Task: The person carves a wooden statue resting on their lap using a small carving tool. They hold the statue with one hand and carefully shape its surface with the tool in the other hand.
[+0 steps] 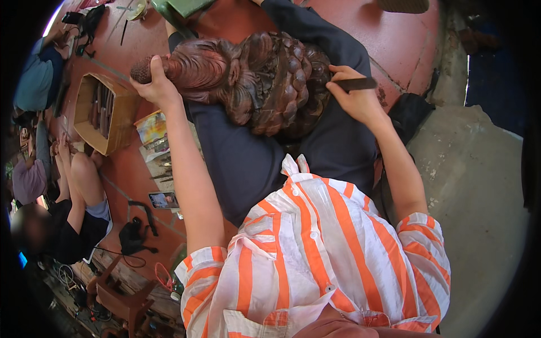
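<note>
A dark brown carved wooden statue (248, 79) lies on its side across my lap, its knobbed head at the left and its scalloped base at the right. My left hand (159, 87) is wrapped round the head, thumb on top. Against the base, my right hand (355, 98) is closed on a dark, flat-handled tool (359, 84); the handle sticks out to the right past the knuckles. The tool's working end is hidden by the fingers and the carving, so its kind cannot be made out.
On the red tiled floor at left stand a hexagonal wooden box (125, 121) of long tools, a sheet with small tools (155, 149) and a phone (163, 200). Black straps (135, 234) lie nearer. Other people (84, 186) sit further left. A grey slab (462, 186) is at right.
</note>
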`<control>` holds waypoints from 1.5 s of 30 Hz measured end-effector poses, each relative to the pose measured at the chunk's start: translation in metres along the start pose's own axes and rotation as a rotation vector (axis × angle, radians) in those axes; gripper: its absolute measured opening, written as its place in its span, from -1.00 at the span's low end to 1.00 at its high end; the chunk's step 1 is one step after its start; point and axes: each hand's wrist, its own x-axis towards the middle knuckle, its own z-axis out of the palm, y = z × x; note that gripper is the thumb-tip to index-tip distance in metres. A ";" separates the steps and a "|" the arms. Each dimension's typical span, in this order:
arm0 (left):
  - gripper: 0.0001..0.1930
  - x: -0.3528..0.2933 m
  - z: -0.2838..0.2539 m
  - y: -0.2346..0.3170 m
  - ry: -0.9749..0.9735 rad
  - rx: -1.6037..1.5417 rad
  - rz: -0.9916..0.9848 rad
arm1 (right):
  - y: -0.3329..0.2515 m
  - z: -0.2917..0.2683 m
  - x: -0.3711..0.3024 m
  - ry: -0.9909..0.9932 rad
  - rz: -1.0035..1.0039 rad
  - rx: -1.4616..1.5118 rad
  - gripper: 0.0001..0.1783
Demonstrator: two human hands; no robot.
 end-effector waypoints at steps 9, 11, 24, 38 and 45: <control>-0.38 -0.015 -0.015 0.005 0.120 -0.056 -0.097 | -0.012 0.027 -0.012 0.258 0.084 -0.037 -0.84; -0.31 -0.019 -0.023 0.011 0.151 -0.009 -0.095 | -0.004 0.026 -0.005 0.270 0.040 0.036 -0.83; -0.22 -0.030 -0.043 0.007 0.175 0.185 -0.047 | 0.000 0.008 0.047 0.065 0.179 0.100 -0.77; -0.24 -0.030 -0.036 0.008 0.136 0.022 -0.107 | -0.005 0.023 0.057 0.110 0.059 -0.174 -0.80; -0.21 -0.031 -0.034 0.010 0.112 -0.008 -0.064 | -0.005 0.008 0.063 -0.021 0.195 -0.089 -0.72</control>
